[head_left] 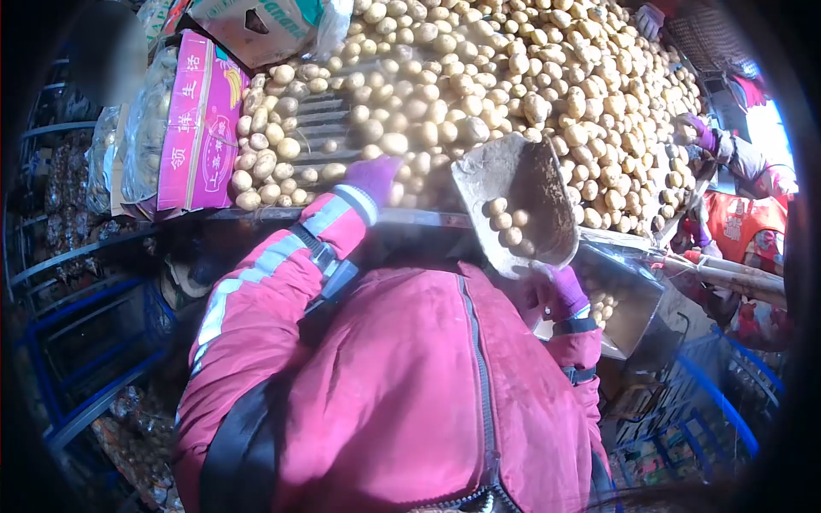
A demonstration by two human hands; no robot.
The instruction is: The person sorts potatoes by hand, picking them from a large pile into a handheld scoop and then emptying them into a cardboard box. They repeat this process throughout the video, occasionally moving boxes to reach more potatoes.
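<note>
Head view: the purple-gloved right hand [566, 292] has its grip closed on the near rim of a dirt-stained grey scoop [528, 158], held over the front edge of a ribbed grey tabletop [316, 117]. Small round pale-yellow potatoes [510, 226] lie inside. The blurred purple-gloved left hand [374, 177] is beside the large potato heap [590, 103]; its grip cannot be determined.

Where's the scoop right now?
Head view, just right of centre: the scoop sits across the front edge of the potato heap, its lower end at the right hand, with a few potatoes inside.
</note>
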